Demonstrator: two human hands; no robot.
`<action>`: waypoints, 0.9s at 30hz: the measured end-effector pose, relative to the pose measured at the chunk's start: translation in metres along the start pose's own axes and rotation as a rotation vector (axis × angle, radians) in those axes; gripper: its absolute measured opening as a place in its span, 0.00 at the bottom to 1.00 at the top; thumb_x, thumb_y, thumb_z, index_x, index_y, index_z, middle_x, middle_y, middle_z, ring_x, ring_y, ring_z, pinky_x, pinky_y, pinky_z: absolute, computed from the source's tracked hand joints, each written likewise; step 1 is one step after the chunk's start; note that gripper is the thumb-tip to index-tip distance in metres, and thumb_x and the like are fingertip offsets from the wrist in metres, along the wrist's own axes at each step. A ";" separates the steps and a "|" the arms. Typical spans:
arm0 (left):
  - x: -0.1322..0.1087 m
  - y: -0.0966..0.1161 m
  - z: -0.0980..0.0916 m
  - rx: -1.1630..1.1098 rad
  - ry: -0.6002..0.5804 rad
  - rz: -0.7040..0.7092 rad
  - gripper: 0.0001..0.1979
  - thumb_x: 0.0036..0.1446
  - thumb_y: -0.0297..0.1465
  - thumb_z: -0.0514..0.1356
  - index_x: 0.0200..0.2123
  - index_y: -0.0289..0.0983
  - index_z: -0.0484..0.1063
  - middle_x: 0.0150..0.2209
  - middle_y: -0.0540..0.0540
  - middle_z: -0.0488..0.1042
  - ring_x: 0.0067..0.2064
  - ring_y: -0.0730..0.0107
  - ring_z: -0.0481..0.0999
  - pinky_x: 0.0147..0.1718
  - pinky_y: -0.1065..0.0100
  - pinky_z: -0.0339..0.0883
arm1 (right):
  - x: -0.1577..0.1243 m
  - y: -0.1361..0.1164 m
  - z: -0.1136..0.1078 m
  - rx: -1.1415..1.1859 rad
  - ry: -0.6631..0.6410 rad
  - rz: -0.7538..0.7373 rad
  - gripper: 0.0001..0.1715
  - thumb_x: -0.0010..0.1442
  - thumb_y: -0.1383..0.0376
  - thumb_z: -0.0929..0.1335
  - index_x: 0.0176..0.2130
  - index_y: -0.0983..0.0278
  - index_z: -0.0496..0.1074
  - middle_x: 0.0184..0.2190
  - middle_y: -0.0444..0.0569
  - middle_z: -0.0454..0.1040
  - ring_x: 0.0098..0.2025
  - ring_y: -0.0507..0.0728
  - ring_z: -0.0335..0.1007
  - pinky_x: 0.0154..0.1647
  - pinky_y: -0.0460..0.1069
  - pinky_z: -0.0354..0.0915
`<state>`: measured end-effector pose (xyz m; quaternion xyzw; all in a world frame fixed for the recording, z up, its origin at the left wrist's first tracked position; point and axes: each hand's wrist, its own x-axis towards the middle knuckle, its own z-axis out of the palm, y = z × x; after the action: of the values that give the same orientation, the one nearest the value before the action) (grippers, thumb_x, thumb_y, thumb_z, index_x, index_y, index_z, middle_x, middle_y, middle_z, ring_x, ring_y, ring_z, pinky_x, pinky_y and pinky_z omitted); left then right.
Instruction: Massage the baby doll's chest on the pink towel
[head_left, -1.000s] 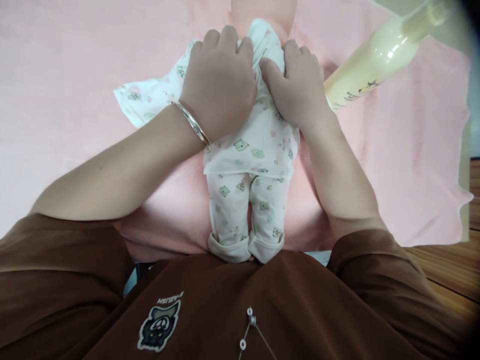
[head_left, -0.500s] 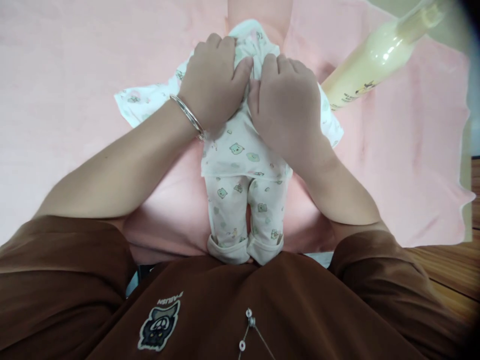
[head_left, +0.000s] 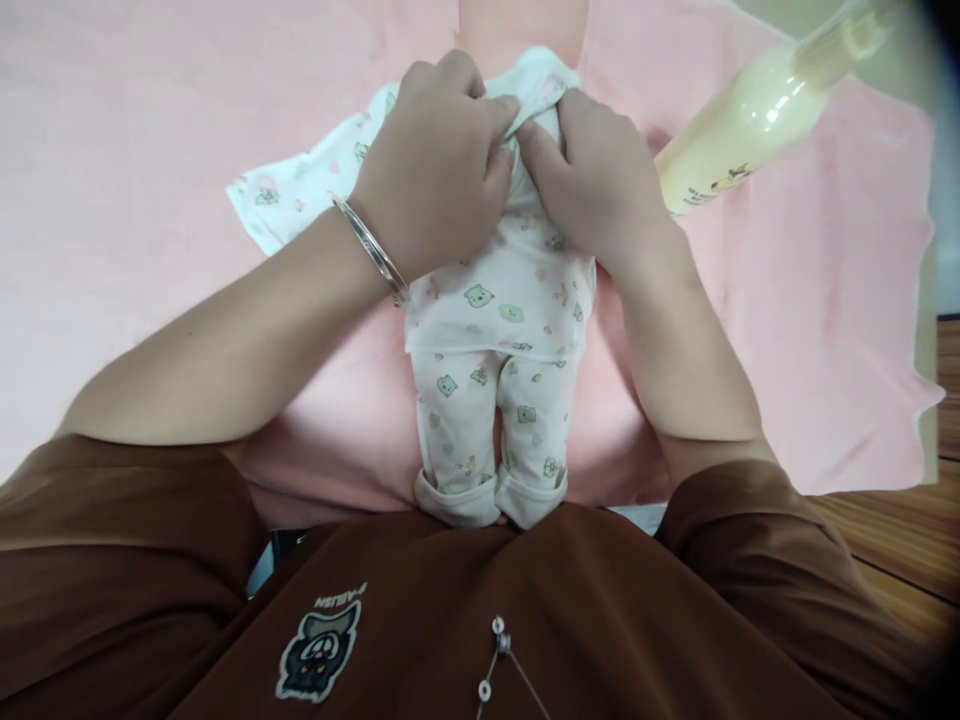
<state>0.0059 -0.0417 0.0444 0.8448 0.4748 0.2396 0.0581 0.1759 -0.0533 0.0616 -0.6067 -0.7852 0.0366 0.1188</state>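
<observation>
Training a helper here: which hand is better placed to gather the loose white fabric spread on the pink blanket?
Left, probably: the left hand sits right beside the loose fabric, while the right hand lies on the far side of the printed top.

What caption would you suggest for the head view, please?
Left hand and right hand grip a doll's top on pink blanket.
</observation>
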 end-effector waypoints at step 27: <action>0.012 -0.015 0.027 -0.014 0.049 -0.249 0.10 0.57 0.25 0.55 0.42 0.39 0.66 0.41 0.36 0.66 0.46 0.46 0.64 0.48 0.50 0.59 | -0.018 -0.018 -0.012 -0.136 0.001 -0.079 0.24 0.70 0.54 0.48 0.49 0.57 0.64 0.47 0.53 0.70 0.49 0.65 0.64 0.49 0.59 0.63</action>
<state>0.0112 -0.0202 0.0201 0.7727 0.5758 0.2545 0.0817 0.1663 -0.0763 0.0746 -0.5819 -0.8091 -0.0218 0.0791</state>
